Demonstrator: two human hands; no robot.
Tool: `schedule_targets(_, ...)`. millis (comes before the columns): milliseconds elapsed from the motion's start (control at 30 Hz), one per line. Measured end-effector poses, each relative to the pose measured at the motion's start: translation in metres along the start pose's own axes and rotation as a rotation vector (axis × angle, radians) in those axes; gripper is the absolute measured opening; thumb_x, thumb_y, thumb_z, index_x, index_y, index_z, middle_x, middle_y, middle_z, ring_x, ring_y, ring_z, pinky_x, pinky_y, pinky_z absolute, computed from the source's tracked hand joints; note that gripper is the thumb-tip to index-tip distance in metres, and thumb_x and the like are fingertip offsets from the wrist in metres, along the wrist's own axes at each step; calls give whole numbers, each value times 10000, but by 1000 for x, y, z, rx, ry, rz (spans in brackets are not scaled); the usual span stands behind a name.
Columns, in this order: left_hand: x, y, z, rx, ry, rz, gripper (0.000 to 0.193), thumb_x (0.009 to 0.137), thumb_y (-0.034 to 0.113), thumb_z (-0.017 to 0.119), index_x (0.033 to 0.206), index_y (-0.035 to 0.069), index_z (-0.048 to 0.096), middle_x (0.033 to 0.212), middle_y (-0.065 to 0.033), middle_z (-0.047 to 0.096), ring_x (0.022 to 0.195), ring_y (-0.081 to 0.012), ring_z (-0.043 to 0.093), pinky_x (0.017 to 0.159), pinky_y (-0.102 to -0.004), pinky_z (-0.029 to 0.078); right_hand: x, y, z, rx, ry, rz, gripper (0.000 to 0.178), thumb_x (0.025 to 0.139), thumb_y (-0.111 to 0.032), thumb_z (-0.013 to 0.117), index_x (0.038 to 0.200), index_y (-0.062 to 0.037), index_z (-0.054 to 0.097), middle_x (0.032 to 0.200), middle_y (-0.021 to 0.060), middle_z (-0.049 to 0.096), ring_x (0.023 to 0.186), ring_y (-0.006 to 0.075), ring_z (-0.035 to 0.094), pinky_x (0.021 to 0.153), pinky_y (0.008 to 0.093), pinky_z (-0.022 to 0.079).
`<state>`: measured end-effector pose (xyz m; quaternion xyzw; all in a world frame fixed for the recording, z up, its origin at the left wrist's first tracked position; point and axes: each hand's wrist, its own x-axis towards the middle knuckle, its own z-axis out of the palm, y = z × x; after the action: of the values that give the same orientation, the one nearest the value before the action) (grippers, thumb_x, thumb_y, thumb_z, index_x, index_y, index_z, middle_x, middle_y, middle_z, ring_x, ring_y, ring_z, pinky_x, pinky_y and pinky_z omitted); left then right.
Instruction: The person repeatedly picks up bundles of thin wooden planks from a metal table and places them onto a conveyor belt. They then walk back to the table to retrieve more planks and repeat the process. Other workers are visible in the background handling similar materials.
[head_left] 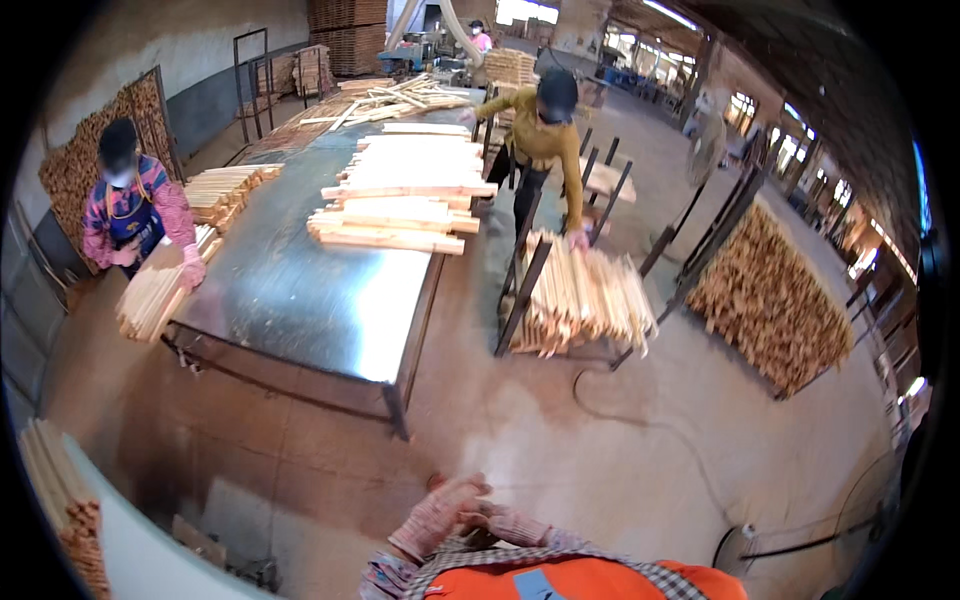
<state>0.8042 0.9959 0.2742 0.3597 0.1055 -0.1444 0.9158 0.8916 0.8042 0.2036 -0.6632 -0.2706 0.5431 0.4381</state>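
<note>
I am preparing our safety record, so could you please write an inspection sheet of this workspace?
Surface: metal-topped table, light glaring off its near end.
Job's things: pale wooden strips laid in rows across the table; more in a metal rack.
Clutter: loose strips crisscrossed toward the table's far end.
Hands: left hand and right hand gloved, close together before the body; whether they hold anything cannot be told.
Cables: dark cable curving across the floor.
Surroundings: one co-worker left of the table, another beside the rack; large wood stack at right.
</note>
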Motion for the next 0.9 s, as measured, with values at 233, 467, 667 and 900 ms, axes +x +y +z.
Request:
schedule_targets(233, 142, 156, -21, -82, 121, 189, 553, 1014, 318, 611, 1456, 32, 441, 1392, -146, 544, 1227, -297, 573, 1020, -433, 490, 106, -120, -186, -231, 331, -182, 569, 1000, -409, 621, 1476, -116, 511, 1118, 81, 704, 1000, 182, 661, 899, 332, 521)
schedule_targets(467, 199, 217, -76, -240, 247, 329, 641, 980, 353, 657, 1464, 30, 390, 1360, -191, 515, 1160, -349, 591, 979, -487, 522, 213, -141, -350, 205, 549, -245, 487, 994, -422, 638, 1346, -86, 626, 1075, 47, 709, 912, 131, 659, 810, 302, 544)
schedule_targets(667, 306, 317, -133, -421, 516, 479, 551, 973, 356, 639, 1367, 17, 455, 1327, -219, 515, 1169, -428, 571, 999, -574, 534, 318, -302, -563, 105, 795, -504, 523, 994, -397, 640, 1386, -54, 599, 1019, 0, 681, 865, 89, 602, 774, 257, 508)
schedule_targets(900, 517, 478, -157, -550, 675, 524, 410, 964, 288, 666, 1229, 8, 527, 1255, -188, 564, 1136, -414, 580, 972, -558, 540, 509, -418, -783, -393, 822, -344, 722, 973, -592, 522, 1447, -48, 522, 1437, 201, 556, 1346, 339, 506, 1127, 343, 373)
